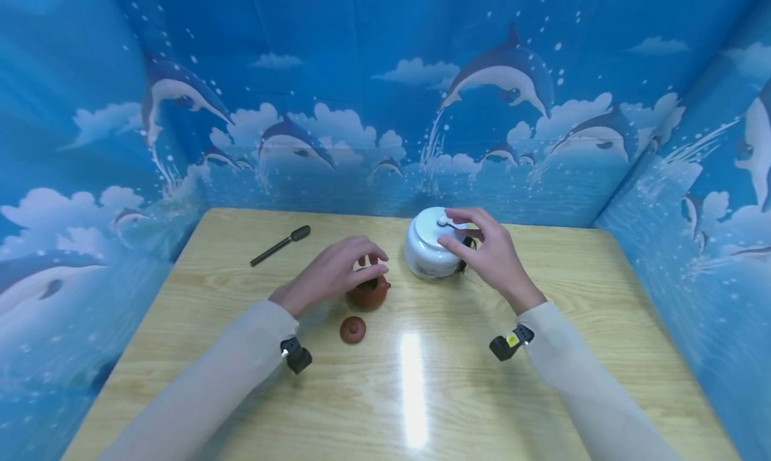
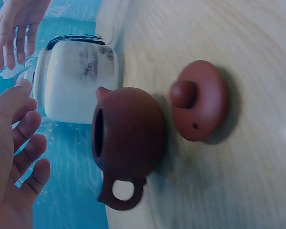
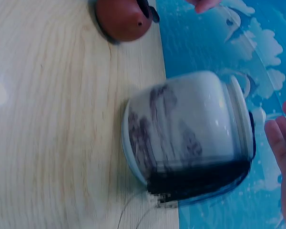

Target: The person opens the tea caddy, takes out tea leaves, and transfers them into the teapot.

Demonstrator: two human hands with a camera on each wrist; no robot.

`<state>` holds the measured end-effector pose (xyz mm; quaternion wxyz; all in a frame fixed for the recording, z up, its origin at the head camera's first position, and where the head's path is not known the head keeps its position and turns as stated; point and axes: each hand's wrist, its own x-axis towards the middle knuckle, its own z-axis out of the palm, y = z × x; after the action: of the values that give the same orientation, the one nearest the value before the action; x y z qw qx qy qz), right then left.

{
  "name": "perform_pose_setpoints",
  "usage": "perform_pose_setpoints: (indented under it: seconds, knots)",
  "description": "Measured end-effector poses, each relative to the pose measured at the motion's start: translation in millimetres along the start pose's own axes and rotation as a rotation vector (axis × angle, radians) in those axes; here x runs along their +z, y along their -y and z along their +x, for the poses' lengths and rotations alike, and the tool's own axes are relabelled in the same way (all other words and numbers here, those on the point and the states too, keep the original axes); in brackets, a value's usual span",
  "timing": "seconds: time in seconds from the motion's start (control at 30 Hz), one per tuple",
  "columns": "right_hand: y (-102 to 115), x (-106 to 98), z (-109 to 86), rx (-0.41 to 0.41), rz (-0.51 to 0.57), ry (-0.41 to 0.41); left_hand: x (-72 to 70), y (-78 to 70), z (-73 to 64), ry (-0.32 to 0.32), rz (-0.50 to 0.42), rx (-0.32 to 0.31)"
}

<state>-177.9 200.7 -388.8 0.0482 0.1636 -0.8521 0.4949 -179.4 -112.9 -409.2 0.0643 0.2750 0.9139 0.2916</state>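
A white lidded jar point(image 1: 421, 253) stands near the table's far edge, a faded grey design on its side and a black tassel point(image 3: 200, 181) hanging from its neck. Beside its lid knob point(image 3: 260, 114) is my right hand point(image 1: 488, 250), fingers spread and apart from the knob in the right wrist view. Left of the jar sits a small reddish-brown teapot point(image 2: 133, 133), uncovered, its spout toward the jar. Over the teapot hovers my left hand point(image 1: 334, 273), fingers loosely bent and holding nothing. The teapot's round lid point(image 2: 205, 102) lies on the table just in front of it, knob up.
At the back left of the wooden table point(image 1: 518, 401) lies a dark slim-handled tool point(image 1: 280, 245) with a thicker end. Blue dolphin-print curtains point(image 1: 361, 66) enclose the table behind and at both sides.
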Motion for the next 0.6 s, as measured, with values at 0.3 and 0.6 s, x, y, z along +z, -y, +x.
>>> perform_pose_setpoints:
  seconds: [0.3,0.6]
  knots:
    - [-18,-11,5.1,0.069,-0.011,-0.041,-2.4,-11.2,22.2,0.009,0.017,-0.011]
    - [-38,-18,10.6,0.201,0.022,-0.003,-0.4,-22.1,40.9,-0.029,-0.024,-0.018]
